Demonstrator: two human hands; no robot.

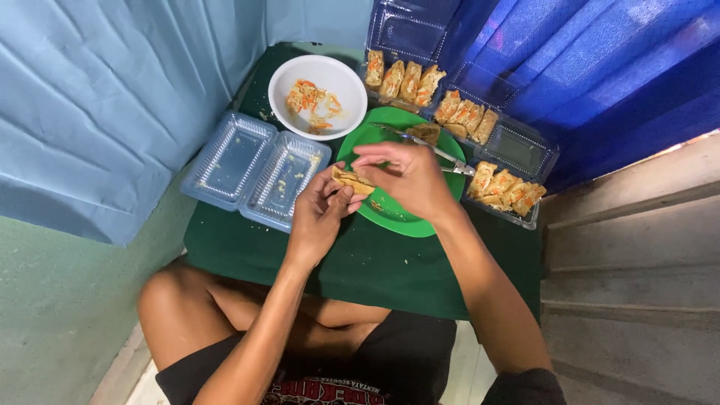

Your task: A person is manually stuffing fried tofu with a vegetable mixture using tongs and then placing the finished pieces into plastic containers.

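While held mid-frame above the green plate [390,214], stuffed tofu piece [351,180] pinched between left hand [319,214] fingers; right hand [409,180] fingertips closed on its top.

You look down on a low table [390,277] under a dark green cloth, centre of the frame. A pale blue curtain [112,97] fills the upper left, above a green wall [52,315]. A deep blue curtain [600,67] hangs at upper right. Grey concrete steps [637,300] occupy the lower right, with daylight at the right edge.
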